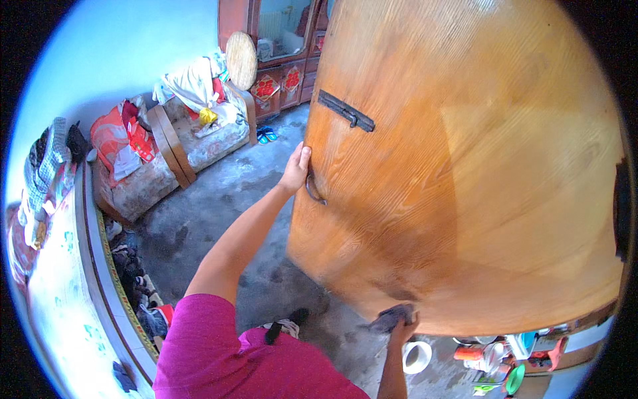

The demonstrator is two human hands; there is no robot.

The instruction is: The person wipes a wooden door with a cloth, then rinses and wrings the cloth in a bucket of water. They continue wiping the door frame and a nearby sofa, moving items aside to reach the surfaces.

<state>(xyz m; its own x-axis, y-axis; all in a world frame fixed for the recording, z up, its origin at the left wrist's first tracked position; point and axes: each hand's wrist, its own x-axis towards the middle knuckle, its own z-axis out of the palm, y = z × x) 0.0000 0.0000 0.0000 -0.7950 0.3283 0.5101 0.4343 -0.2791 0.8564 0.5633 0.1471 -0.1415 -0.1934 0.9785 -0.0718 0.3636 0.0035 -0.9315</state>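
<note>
A large varnished wooden door fills the right half of the head view. My left hand is closed round its left edge, thumb on the near face, just above a dark curved pull handle. Higher up, a dark slide bolt is fixed to the wood. Low down by the door's bottom part, my right hand grips a dark grey cloth, bunched at the fingers. The cloth is close to the wood; I cannot tell whether it touches.
Two cushioned seats heaped with clothes stand at the left wall. Behind are a red-brown cabinet and blue slippers. Shoes line the left side. A white ring-shaped object and colourful household items lie below the door.
</note>
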